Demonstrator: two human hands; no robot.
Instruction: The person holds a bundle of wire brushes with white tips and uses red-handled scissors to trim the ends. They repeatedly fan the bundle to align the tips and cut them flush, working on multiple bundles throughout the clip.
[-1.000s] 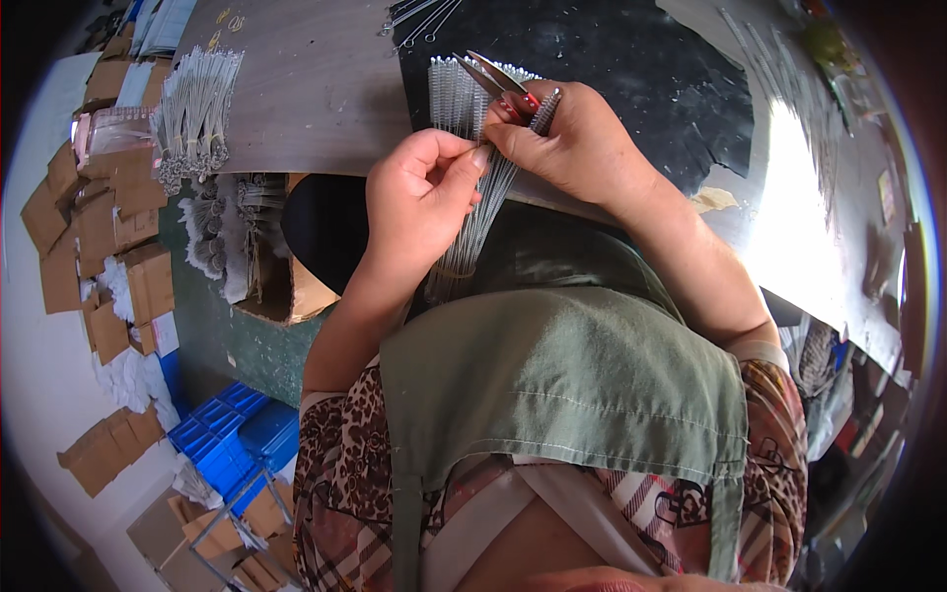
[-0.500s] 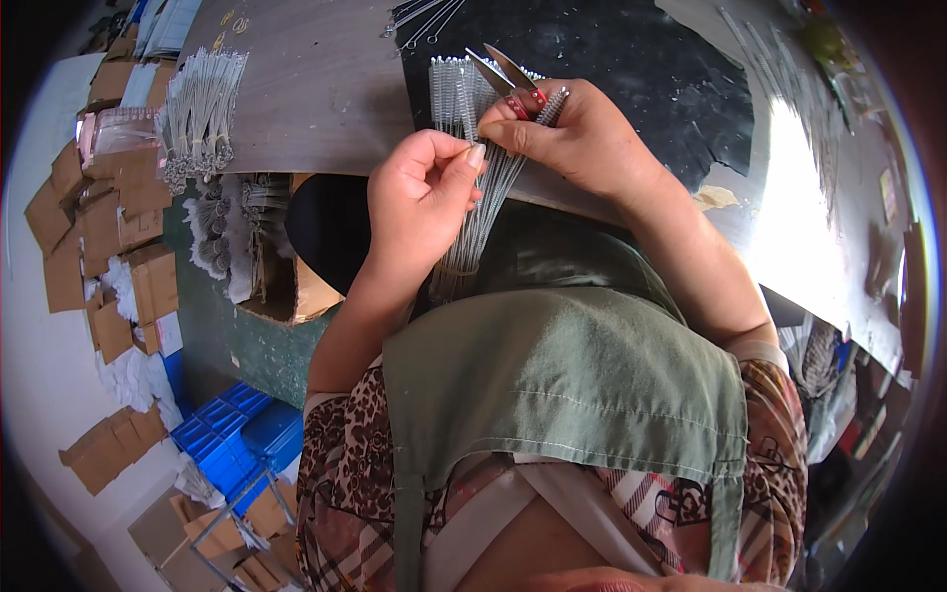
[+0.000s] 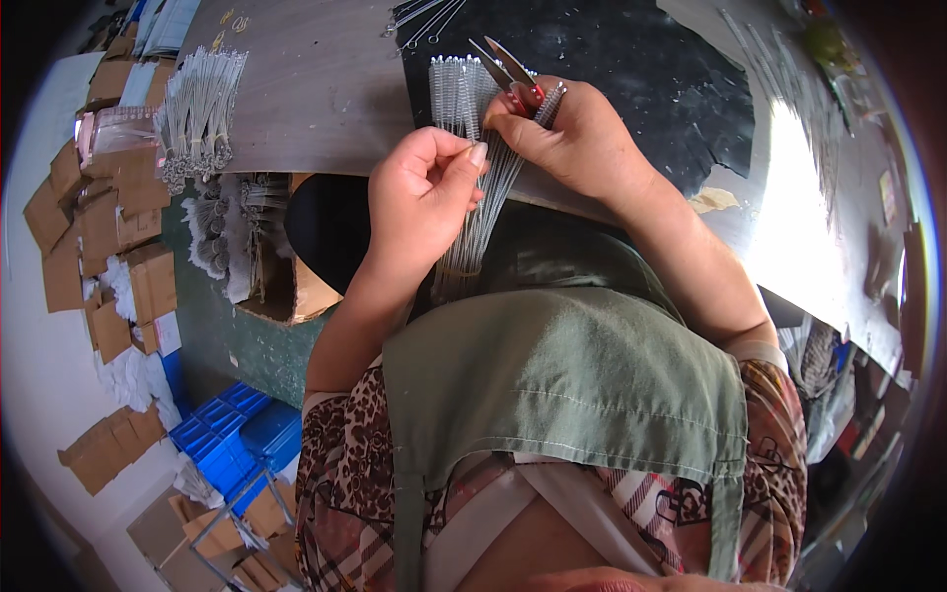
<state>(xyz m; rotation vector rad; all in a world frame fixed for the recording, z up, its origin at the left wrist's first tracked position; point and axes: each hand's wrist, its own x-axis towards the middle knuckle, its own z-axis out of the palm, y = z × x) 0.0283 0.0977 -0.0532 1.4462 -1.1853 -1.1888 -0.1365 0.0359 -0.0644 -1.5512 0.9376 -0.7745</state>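
Note:
A large bundle of thin wire brushes [image 3: 454, 89] leans at the table's front edge, bristled tips up. Its bare stems run down to a band near my apron. In front of the bundle, my left hand [image 3: 424, 187] is closed, thumb and forefinger pinched by the stems; what sits in the pinch is too small to make out. My right hand [image 3: 577, 138] grips red-handled scissors [image 3: 505, 64], their blades pointing up and left and slightly apart. A bristled brush tip [image 3: 552, 104] pokes out between the right thumb and fingers. The right thumb lies close to the left fingertips.
Another bundle of wire pieces [image 3: 202, 109] stands at the table's left edge. A black mat [image 3: 592, 59] covers part of the grey table [image 3: 316, 79], with loose looped wires [image 3: 434, 25] at the back. An open carton [image 3: 286, 306] sits below; blue crates [image 3: 222, 434] and cardboard lie left.
My right hand and the scissors have shifted very slightly, the blades now a little farther right. The left hand stays almost still in its pinch.

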